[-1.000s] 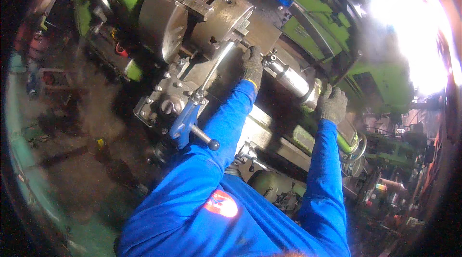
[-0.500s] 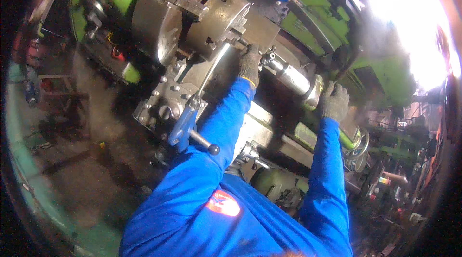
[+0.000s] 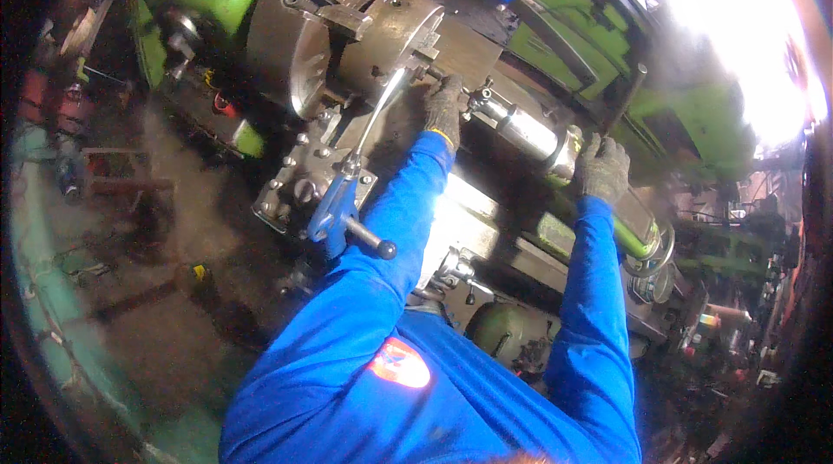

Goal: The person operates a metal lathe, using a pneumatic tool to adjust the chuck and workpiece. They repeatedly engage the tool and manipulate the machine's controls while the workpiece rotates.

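My left hand (image 3: pixel 444 106), in a grey work glove, is between the lathe chuck (image 3: pixel 390 43) and the tailstock's bright steel barrel (image 3: pixel 528 134). Its fingers are bent round something at the end of a thin shaft by the chuck jaws; the glove hides most of it. A small cross-handled fitting (image 3: pixel 484 99) sits just right of that hand, at the barrel's tip. My right hand (image 3: pixel 601 171), also gloved, lies on the green tailstock (image 3: pixel 638 230) behind the barrel's collar, fingers extended over the top. Left of my left forearm rests a blue-handled tool (image 3: pixel 334 210) with a long thin metal tube.
A steel lever with a black ball knob (image 3: pixel 387 249) juts out near my left forearm. The bolted tool post (image 3: pixel 304 190) stands below the chuck. Beyond my right hand rises a dark lever (image 3: pixel 628 98). A handwheel (image 3: pixel 661 251) is at the tailstock's end.
The view has shifted slightly, so the chuck and tool post appear a little further right. Both hands keep their places on the lathe.
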`<action>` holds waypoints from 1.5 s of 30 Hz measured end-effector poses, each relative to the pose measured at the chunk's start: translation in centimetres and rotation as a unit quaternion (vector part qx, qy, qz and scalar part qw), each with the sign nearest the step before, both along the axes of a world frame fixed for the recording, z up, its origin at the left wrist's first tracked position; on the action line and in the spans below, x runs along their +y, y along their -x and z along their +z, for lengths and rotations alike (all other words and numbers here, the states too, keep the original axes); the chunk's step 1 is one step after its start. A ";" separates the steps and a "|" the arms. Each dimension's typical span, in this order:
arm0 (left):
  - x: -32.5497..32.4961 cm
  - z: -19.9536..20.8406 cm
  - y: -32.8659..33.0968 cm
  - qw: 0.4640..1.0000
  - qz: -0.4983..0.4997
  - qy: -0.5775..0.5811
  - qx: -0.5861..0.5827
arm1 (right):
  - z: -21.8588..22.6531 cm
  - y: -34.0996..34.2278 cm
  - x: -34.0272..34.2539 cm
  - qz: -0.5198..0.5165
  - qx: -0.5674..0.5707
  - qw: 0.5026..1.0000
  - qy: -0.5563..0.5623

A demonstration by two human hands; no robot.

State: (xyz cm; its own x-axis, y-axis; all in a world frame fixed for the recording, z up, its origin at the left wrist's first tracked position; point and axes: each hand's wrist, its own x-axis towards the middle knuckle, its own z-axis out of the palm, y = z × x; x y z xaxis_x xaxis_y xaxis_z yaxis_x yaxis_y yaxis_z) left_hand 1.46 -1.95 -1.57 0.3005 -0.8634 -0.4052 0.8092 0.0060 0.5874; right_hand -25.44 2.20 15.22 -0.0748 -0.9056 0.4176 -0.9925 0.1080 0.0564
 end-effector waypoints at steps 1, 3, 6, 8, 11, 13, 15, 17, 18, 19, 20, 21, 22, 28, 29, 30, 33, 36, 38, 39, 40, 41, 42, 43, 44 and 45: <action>-0.4 -0.2 0.1 1.000 -0.006 -0.001 0.022 | 0.0 0.3 -0.2 0.003 0.002 1.000 0.001; -0.5 0.6 0.2 0.999 -0.026 -0.014 0.042 | 0.0 0.8 -0.2 -0.003 0.004 1.000 -0.001; 0.9 3.3 0.7 0.998 -0.027 -0.023 0.042 | -0.1 1.2 0.1 -0.009 0.003 1.000 -0.006; -0.2 1.5 1.4 0.998 0.030 0.020 0.053 | 0.2 0.6 -0.2 0.015 0.004 1.000 0.002; 0.1 1.8 2.3 0.999 0.027 0.000 0.027 | 0.0 0.6 0.3 0.005 -0.002 1.000 0.014; 0.2 2.0 1.6 0.999 0.016 -0.013 -0.030 | -0.6 1.0 0.2 0.016 0.009 1.000 0.020; 0.1 2.1 1.5 0.994 0.018 -0.036 -0.099 | -0.5 1.1 0.2 0.020 0.014 1.000 0.014; 0.0 2.1 1.4 0.980 0.039 -0.068 -0.185 | 0.0 0.6 0.2 0.018 0.007 1.000 -0.004; -0.2 2.6 1.6 0.987 0.047 -0.081 -0.134 | 0.2 0.6 0.1 0.013 0.009 1.000 -0.009; -0.4 3.1 2.0 0.991 0.055 -0.093 -0.082 | 0.1 0.7 0.0 0.009 0.011 1.000 -0.014; -0.5 3.6 2.3 0.992 0.063 -0.104 -0.031 | 0.0 0.8 -0.1 0.006 0.012 1.000 -0.019; -0.6 3.3 2.5 0.994 0.060 -0.086 -0.021 | -0.2 1.0 0.1 0.000 0.006 1.000 -0.018; -0.9 3.2 2.9 0.996 0.058 -0.064 -0.009 | 0.0 1.1 0.1 -0.006 0.001 1.000 -0.013; 0.8 2.3 1.6 1.000 -0.001 -0.020 0.021 | 1.1 0.3 0.4 -0.003 -0.022 0.999 -0.028; 2.3 3.1 2.2 0.999 0.007 -0.011 0.032 | 1.0 0.4 0.5 -0.005 -0.027 0.999 -0.028; 3.4 3.4 2.3 0.999 0.007 0.007 0.035 | 0.6 0.9 0.4 -0.006 -0.009 1.000 -0.017; 6.7 2.4 2.8 0.998 0.018 0.017 -0.051 | 1.3 0.0 0.8 -0.011 -0.037 0.999 -0.019; 13.3 3.4 5.1 0.965 0.009 0.022 -0.263 | 1.7 0.4 1.0 -0.018 -0.066 0.997 -0.046; 19.6 12.1 6.6 0.953 -0.039 0.035 -0.297 | 0.6 2.0 1.1 -0.015 -0.055 0.998 -0.029; 21.7 13.0 6.4 0.952 -0.061 0.058 -0.296 | 0.7 2.2 0.8 -0.008 -0.049 0.999 -0.015; 23.5 13.0 6.1 0.924 -0.062 0.093 -0.366 | 1.2 2.0 0.7 -0.003 -0.055 0.998 -0.018; 25.5 12.6 5.5 0.889 -0.066 0.123 -0.436 | 1.4 1.8 0.9 0.002 -0.062 0.998 -0.026; 27.5 12.5 5.0 0.848 -0.073 0.151 -0.503 | 1.5 1.7 1.1 0.005 -0.070 0.997 -0.035; 29.6 13.2 4.6 0.843 -0.091 0.123 -0.516 | 1.6 1.9 1.3 0.013 -0.070 0.997 -0.038; 31.6 14.6 4.3 0.835 -0.110 0.095 -0.531 | 1.6 2.1 1.4 0.020 -0.073 0.996 -0.039; 33.3 15.4 3.9 0.826 -0.128 0.068 -0.545 | 1.9 2.3 1.5 0.027 -0.074 0.996 -0.039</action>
